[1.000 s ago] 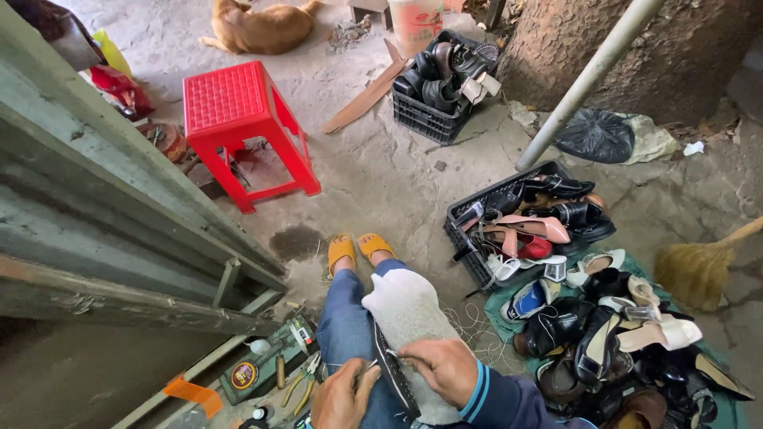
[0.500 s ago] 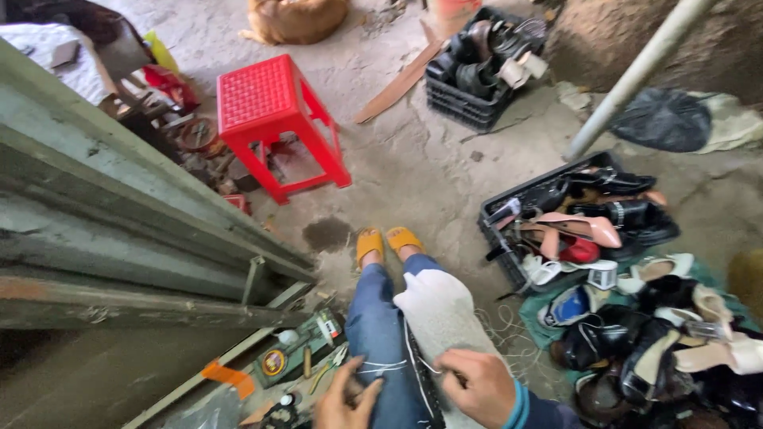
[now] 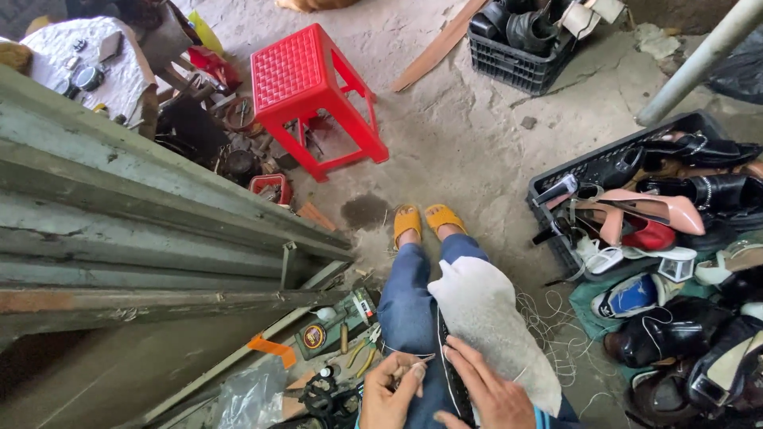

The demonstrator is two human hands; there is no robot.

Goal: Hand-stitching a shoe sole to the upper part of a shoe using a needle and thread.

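I sit with a pale grey cloth (image 3: 489,326) spread over my jeans-clad lap. A dark shoe sole with white stitching (image 3: 450,373) lies on its edge between my hands. My right hand (image 3: 485,393) presses flat on the sole and cloth, holding them down. My left hand (image 3: 389,393) pinches a thin awl or needle tool (image 3: 415,365) whose tip points at the sole's edge. White thread (image 3: 548,318) trails loose over the ground to the right of my knee. My feet in yellow sandals (image 3: 425,220) rest on the concrete.
A red plastic stool (image 3: 311,94) stands ahead. A black crate of shoes (image 3: 520,48) sits at the top; another crate and a heap of shoes (image 3: 675,238) fill the right. A green metal shutter (image 3: 119,230) runs along the left, with tins and tools (image 3: 334,342) beside my left leg.
The view has tilted down and closer. My left hand has pulled back to the left with the tool, while my right hand stays on the sole.
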